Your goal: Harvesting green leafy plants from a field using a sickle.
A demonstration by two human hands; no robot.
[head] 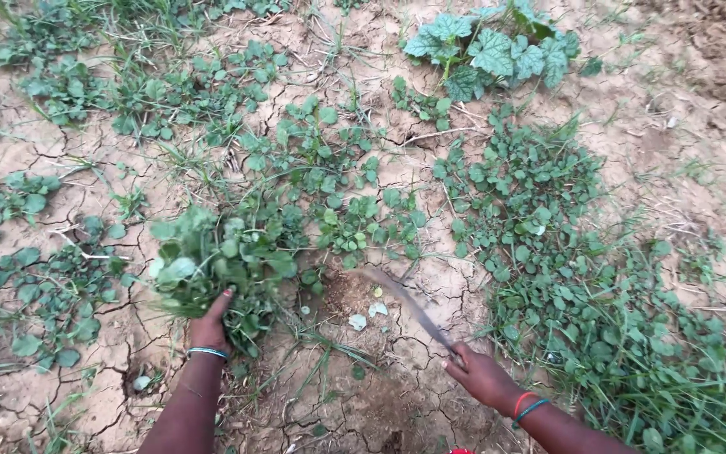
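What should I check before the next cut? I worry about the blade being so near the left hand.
1. Left hand grips the weed bunch: ok.
2. Right hand has a closed grip on the sickle: ok.
3. Blade tip apart from the left hand's fingers: ok, bare soil between.
4. Blade edge sharp: cannot tell, blurred.
5. Roots free of the cracked soil: cannot tell, leaves hide them.

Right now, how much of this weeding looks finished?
Little is done: one bare scraped patch with cut leaf bits shows by the blade. In hand, the left hand grips a bunch of leafy weeds while the right hand swings a curved sickle. Left over: green weeds covering the cracked soil.
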